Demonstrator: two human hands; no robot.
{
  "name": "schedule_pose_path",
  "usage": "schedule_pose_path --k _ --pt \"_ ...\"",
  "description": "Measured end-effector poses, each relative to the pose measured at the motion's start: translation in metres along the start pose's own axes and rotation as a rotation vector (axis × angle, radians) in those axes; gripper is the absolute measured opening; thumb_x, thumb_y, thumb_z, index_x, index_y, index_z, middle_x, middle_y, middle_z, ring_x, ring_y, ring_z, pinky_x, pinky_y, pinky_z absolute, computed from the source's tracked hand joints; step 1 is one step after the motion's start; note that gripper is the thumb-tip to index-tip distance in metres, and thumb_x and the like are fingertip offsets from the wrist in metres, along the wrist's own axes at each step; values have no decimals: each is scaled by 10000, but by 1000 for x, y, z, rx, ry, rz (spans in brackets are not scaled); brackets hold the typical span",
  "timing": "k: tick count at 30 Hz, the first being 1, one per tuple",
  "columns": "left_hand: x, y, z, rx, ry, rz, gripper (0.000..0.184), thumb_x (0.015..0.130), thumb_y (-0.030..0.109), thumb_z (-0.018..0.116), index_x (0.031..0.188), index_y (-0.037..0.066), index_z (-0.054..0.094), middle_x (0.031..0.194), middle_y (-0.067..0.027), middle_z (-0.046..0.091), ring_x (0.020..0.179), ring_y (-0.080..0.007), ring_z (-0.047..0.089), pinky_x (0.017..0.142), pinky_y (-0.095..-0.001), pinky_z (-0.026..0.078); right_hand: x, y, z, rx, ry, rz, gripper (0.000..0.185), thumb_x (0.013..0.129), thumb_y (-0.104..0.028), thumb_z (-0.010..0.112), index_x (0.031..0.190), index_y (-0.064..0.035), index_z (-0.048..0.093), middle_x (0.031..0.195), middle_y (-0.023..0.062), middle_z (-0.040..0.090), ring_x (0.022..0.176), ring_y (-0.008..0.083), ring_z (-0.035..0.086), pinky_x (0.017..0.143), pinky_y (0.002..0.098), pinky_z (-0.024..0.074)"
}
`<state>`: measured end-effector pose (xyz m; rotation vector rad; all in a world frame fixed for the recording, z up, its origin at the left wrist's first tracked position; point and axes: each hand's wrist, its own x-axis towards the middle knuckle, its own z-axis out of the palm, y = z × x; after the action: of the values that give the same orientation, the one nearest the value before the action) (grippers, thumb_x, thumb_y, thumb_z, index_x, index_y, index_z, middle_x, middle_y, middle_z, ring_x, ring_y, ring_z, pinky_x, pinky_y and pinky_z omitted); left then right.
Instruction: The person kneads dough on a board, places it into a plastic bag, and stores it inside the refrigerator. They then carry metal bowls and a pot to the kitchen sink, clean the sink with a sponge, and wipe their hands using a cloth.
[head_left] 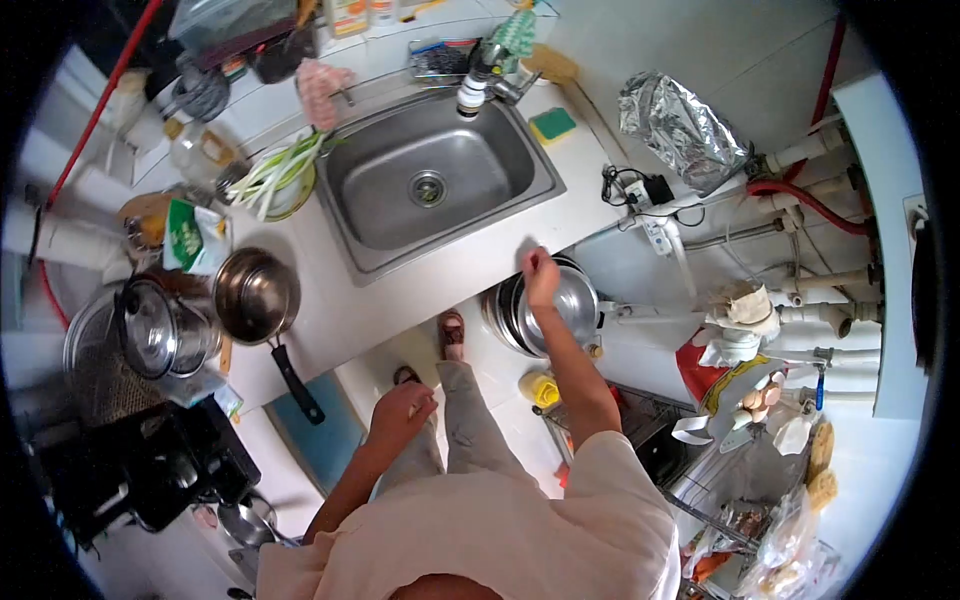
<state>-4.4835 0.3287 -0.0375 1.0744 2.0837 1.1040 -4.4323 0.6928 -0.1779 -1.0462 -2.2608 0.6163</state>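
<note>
My left hand [402, 412] hangs loosely curled in front of my body, below the counter edge, with nothing visible in it. My right hand [541, 278] is raised near the counter's front edge, its fingers drawn together; I see nothing in them. Below it, a stack of steel pots or basins [572, 305] stands under the counter. A stainless steel sink [355, 215] is set in the white counter [375, 305] ahead, with a faucet [480, 85] at its back edge. On the counter to the left sits a saucepan [255, 295] with a black handle.
Spring onions [270, 180] lie in a bowl left of the sink. A sponge [552, 125] lies at its right. A glass-lidded pot [155, 335] stands far left. Crumpled foil [680, 130], a power strip [655, 225] and pipes [810, 285] line the right. A yellow container [540, 388] is on the floor.
</note>
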Motion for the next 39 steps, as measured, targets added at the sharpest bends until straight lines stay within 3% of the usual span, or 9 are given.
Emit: schedule_pose_path --k 6,16,22,28,30,32,34,38,39 --pt "34 0 -10 -57 12 -66 124 794 155 615 856 48 600 867 -110 626 847 -285 592 744 -363 465 75 54 -17 58 45 200 53 734 -32 589 776 -26 558 713 161 583 624 298 553 600 361 451" --pt "107 -15 -19 -105 73 -115 155 790 173 632 848 33 602 857 -121 627 822 -288 592 739 -355 467 101 78 -3 -374 -227 -39 66 735 -41 580 769 -9 532 693 175 582 616 328 571 570 378 455" --pt "129 -34 -11 -132 73 -128 193 783 190 646 882 34 593 877 -120 615 755 -292 581 678 -367 468 152 -28 -13 568 -240 241 73 763 40 498 773 -30 517 655 35 538 560 125 499 519 262 413" --pt "155 -33 -26 -118 81 -158 218 775 203 657 909 43 593 900 -117 613 793 -305 580 692 -380 465 182 -106 114 445 -356 -124 67 794 22 553 824 -34 533 774 32 536 637 99 489 571 218 416" --pt "162 -29 -28 -93 123 -155 209 776 194 655 908 44 595 902 -122 613 811 -309 583 707 -381 465 168 -23 245 313 -416 -232 71 778 -10 571 837 -47 558 786 96 570 631 167 544 567 273 441" --pt "162 -29 -31 -69 131 -182 201 777 186 653 907 44 597 901 -129 614 829 -311 586 720 -380 466 166 -37 242 135 -247 -479 91 772 -41 586 860 -47 564 814 131 582 656 216 569 577 301 451" --pt "163 -30 -34 -91 137 -224 186 770 158 652 902 38 600 909 -139 617 857 -316 589 749 -374 467 180 -54 211 51 -278 -439 125 767 -67 598 884 -40 562 860 155 592 712 255 584 609 316 456" --pt "157 -32 -39 -121 168 -288 159 760 129 654 881 33 616 897 -136 624 864 -307 597 768 -362 468 224 -92 109 -132 -598 165 211 770 -108 613 926 7 529 999 192 574 909 276 560 744 296 436" --pt "156 -34 -38 -139 170 -295 158 760 127 654 882 34 615 894 -137 625 862 -305 598 767 -362 468 234 -50 116 180 -315 122 234 777 -133 617 942 10 533 995 191 577 923 294 551 764 316 431"
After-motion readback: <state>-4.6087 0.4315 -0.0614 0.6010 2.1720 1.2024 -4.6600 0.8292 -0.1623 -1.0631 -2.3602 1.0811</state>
